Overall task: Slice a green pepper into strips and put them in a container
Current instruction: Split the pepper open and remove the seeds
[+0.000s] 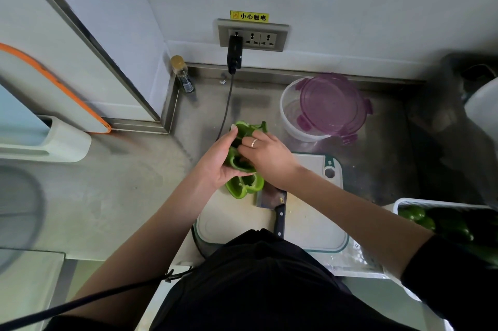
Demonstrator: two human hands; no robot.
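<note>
The steel counter (129,182) runs under everything I'm doing, and the pale cutting board (310,225) lying on it, just in front of my body, is what I place the rest by. To the right of the board stands a white tray (404,202) with whole green peppers (412,213) in it. Beyond the board's far right corner sits the clear round container (289,117), its purple lid (332,106) propped tilted across its mouth so part of the opening shows on the left. My left hand (219,162) is over the board's far left corner, fingers curled round a cut piece of green pepper (239,160) and cupping it from the left. My right hand (265,154) comes in from the right and meets it, fingertips pushed into the pepper's hollow; a ring (254,143) shows on one finger. Another opened pepper piece (246,186) shows just below my hands, at the board's left edge; whether it rests on the board or is joined to the held piece I cannot tell. The cleaver (272,201) lies on the board near its middle, black handle pointing toward me, blade partly under my right wrist. Far beyond the board, in the counter's back left corner, stands a small bottle (182,74), and a black plug (234,54) sits in the wall socket (253,36).
</note>
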